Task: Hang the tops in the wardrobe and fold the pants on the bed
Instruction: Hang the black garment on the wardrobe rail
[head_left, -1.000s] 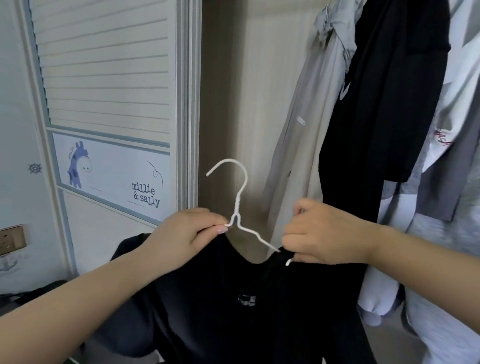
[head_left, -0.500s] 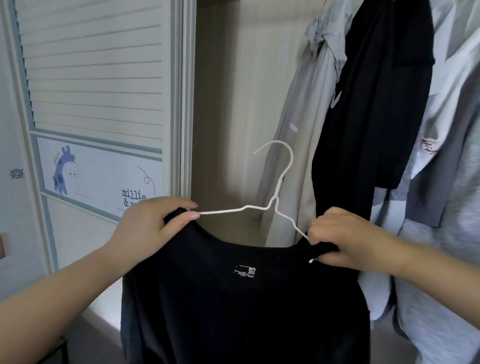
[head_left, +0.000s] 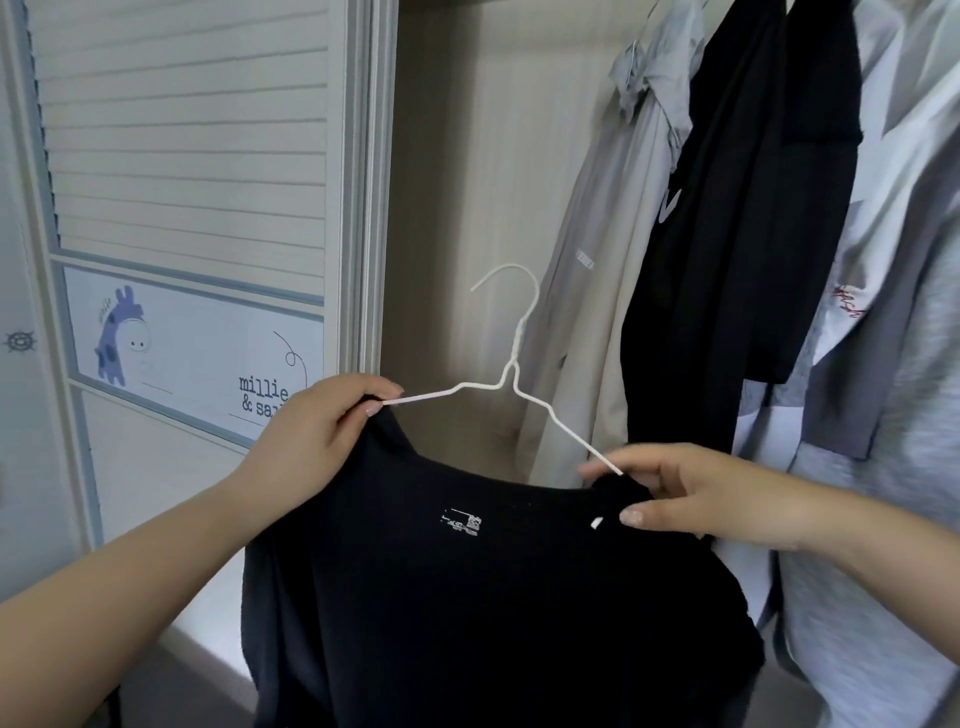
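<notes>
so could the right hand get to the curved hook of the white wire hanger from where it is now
Probably yes. The right hand pinches the black top at the white wire hanger's lower arm, and the hook stands bare above with open space around it. It would have to let go first.

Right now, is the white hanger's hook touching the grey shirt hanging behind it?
Cannot tell. In the head view the white hanger overlaps the grey shirt, with depth unclear.

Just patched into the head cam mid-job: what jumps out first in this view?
Front and centre, a black top hangs on a white wire hanger, with the left hand gripping its left shoulder and the right hand pinching the right one. Behind to the right, a grey shirt and a black garment already hang in the open wardrobe.
</notes>
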